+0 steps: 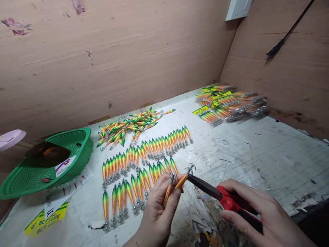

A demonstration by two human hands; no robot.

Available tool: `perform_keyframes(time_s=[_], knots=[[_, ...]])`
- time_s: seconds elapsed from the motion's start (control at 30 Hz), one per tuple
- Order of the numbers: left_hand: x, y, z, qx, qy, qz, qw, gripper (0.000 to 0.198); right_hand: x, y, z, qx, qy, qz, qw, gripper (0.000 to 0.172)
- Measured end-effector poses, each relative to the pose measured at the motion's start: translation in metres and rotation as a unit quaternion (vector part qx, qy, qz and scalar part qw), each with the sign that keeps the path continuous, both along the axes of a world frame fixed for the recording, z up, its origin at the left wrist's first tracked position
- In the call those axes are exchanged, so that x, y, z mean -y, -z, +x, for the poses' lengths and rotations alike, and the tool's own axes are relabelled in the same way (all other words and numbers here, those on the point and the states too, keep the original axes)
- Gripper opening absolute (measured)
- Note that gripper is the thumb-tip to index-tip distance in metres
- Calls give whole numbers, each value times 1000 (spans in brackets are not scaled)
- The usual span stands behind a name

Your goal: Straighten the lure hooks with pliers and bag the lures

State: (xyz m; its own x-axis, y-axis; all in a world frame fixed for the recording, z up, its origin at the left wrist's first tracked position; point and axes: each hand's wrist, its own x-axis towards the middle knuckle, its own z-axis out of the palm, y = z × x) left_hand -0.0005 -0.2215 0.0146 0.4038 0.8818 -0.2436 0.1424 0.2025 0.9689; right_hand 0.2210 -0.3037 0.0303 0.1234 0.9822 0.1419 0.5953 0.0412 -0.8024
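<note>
Two orange squid jigs (181,181) with crowns of wire hooks are pinched between the thumb and fingers of my left hand (160,207). My right hand (259,212) grips long-nose pliers (227,200) with red and black handles. The dark plier tips touch or come very near the base of one jig's hook crown; whether the jaws close on it I cannot tell. Just beyond my left hand, green, yellow and orange jigs (130,193) lie side by side in a front row, hooks toward me. A second row of jigs (154,149) lies behind it.
A loose heap of jigs (128,127) lies further back. Bagged jigs with yellow labels (226,103) are stacked at back right. At left stands a green basket (84,151), with yellow header cards (47,219) in front. Wooden walls (144,51) bound the table at the back and right.
</note>
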Motion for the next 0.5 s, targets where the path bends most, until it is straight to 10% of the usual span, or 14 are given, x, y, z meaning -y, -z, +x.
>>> perform_keyframes(time_s=[0.5], knots=[[4, 5, -2, 2, -14, 39, 999, 39, 0, -2, 4, 43, -42, 38, 997, 8]])
